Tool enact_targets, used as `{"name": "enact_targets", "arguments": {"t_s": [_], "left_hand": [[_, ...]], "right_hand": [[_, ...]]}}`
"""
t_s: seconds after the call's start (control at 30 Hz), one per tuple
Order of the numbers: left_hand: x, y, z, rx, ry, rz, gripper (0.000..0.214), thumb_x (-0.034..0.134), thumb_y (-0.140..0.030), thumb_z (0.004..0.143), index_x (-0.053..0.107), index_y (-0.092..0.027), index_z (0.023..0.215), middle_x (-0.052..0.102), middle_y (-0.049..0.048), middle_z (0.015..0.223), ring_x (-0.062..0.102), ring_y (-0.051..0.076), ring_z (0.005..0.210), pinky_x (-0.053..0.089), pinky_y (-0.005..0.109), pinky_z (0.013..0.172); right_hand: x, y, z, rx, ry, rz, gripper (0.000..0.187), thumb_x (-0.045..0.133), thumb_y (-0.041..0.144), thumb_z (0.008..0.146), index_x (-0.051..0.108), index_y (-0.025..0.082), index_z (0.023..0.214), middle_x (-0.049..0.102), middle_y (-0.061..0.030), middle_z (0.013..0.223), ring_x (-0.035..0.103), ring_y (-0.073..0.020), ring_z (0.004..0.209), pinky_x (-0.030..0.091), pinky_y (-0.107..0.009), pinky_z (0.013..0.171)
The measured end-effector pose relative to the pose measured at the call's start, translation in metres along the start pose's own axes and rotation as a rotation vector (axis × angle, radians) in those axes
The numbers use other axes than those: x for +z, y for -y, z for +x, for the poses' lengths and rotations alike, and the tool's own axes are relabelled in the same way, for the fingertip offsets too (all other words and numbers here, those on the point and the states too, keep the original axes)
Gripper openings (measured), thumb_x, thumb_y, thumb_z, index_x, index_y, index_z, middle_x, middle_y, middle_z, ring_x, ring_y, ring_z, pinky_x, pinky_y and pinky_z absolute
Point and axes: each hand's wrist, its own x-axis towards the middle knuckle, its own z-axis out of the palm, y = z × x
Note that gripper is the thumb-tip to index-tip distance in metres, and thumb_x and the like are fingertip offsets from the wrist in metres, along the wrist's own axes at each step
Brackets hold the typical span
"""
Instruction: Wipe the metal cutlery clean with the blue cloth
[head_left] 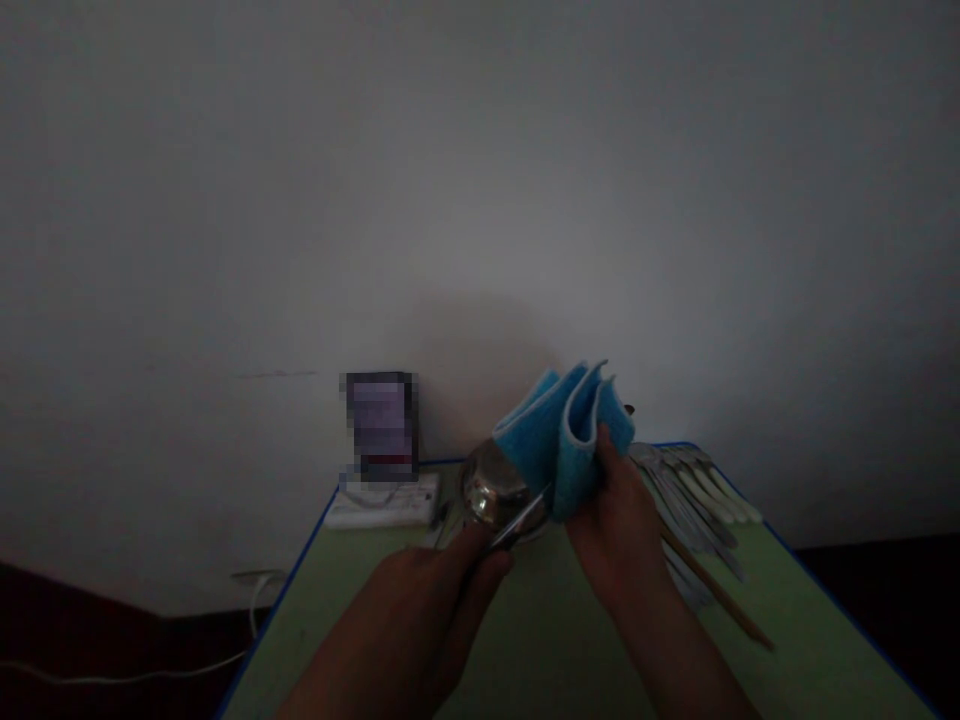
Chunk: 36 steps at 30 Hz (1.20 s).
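Note:
My left hand [442, 590] is closed round the handle of a shiny metal ladle [491, 490], whose round bowl is lifted above the green table [540, 640]. My right hand [619, 520] grips a folded blue cloth [566, 430] and holds it against the right side of the ladle's bowl. Both hands are raised over the middle of the table. The picture is dim.
Several metal utensils [694, 490] and a wooden stick [716, 590] lie on the table's right side. A white power strip [386, 505] lies at the far left corner, with a small dark screen [382, 425] behind it against the pale wall. A white cable [150, 675] runs over the floor at left.

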Motion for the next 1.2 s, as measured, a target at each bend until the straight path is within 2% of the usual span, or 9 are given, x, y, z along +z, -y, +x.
{"name": "enact_targets", "arguments": {"t_s": [0.07,0.27,0.4,0.63,0.8,0.87,1.0,1.1,1.2], "left_hand": [[-0.001,0.001,0.0,0.007,-0.004,-0.012,0.03,0.03,-0.036,0.093,0.055,-0.024,0.083,0.071,0.004,0.08,0.068,0.021,0.074,0.046,0.026,0.06],[0.0,0.006,0.003,0.0,-0.077,-0.053,0.03,0.03,-0.035,0.092,0.057,-0.024,0.099,0.071,0.0039,0.08,0.068,0.021,0.074,0.049,0.029,0.069],[-0.002,0.009,0.003,-0.023,-0.091,-0.05,0.033,0.03,-0.036,0.091,0.058,-0.022,0.101,0.072,0.0058,0.08,0.068,0.023,0.073,0.051,0.033,0.073],[-0.007,0.01,0.002,-0.001,-0.074,-0.087,0.035,0.032,-0.039,0.091,0.063,-0.023,0.098,0.074,0.0044,0.088,0.069,0.023,0.081,0.053,0.031,0.071],[-0.007,0.014,0.001,0.045,-0.166,-0.135,0.031,0.039,-0.037,0.091,0.063,-0.029,0.108,0.07,-0.0014,0.108,0.066,0.019,0.095,0.052,0.028,0.084],[-0.005,0.019,-0.001,0.07,-0.212,-0.142,0.031,0.04,-0.035,0.09,0.061,-0.031,0.112,0.069,-0.0025,0.112,0.065,0.018,0.099,0.052,0.028,0.086],[0.001,0.031,-0.005,0.126,-0.265,-0.105,0.035,0.044,-0.033,0.088,0.054,-0.033,0.122,0.063,-0.0019,0.122,0.059,0.02,0.109,0.049,0.034,0.092],[0.005,0.037,-0.004,0.2,-0.262,-0.094,0.041,0.049,-0.03,0.087,0.047,-0.035,0.128,0.059,-0.0024,0.127,0.058,0.019,0.112,0.047,0.034,0.094],[0.001,0.035,-0.002,0.292,-0.252,-0.104,0.043,0.052,-0.028,0.086,0.047,-0.038,0.128,0.062,-0.0041,0.124,0.061,0.017,0.107,0.049,0.031,0.091]], "right_hand": [[0.002,-0.004,-0.004,0.03,0.004,-0.011,0.041,0.06,0.043,0.077,0.06,0.021,0.111,0.07,-0.003,0.097,0.064,-0.0152,0.082,0.05,-0.032,0.079],[0.008,-0.026,-0.024,0.169,0.077,-0.107,0.039,0.059,0.046,0.076,0.06,0.02,0.106,0.069,-0.004,0.1,0.064,-0.0152,0.082,0.051,-0.03,0.076],[0.007,-0.032,-0.027,0.232,0.103,-0.146,0.038,0.061,0.046,0.075,0.061,0.019,0.101,0.07,-0.0043,0.095,0.064,-0.016,0.084,0.051,-0.03,0.077],[0.002,-0.009,-0.005,0.068,0.051,-0.079,0.033,0.062,0.041,0.076,0.064,0.018,0.1,0.072,-0.0036,0.089,0.066,-0.016,0.081,0.051,-0.032,0.08],[-0.005,0.011,0.01,-0.016,-0.031,0.069,0.018,0.058,0.032,0.08,0.066,0.021,0.093,0.072,0.0008,0.083,0.065,-0.0132,0.083,0.05,-0.03,0.082],[-0.006,0.017,0.014,0.0,-0.012,0.117,0.016,0.055,0.032,0.082,0.067,0.023,0.089,0.072,0.0028,0.08,0.065,-0.0123,0.079,0.05,-0.029,0.079],[-0.003,0.024,0.014,0.015,0.108,0.202,0.013,0.06,0.04,0.078,0.067,0.029,0.081,0.067,0.0092,0.065,0.06,-0.0091,0.059,0.051,-0.025,0.067],[-0.002,0.025,0.013,-0.005,0.138,0.232,0.013,0.062,0.04,0.076,0.066,0.028,0.076,0.065,0.0102,0.061,0.057,-0.0075,0.055,0.05,-0.021,0.06],[-0.003,0.024,0.015,0.001,0.138,0.239,0.013,0.064,0.039,0.074,0.066,0.026,0.074,0.065,0.0096,0.062,0.057,-0.0076,0.054,0.049,-0.02,0.056]]}}
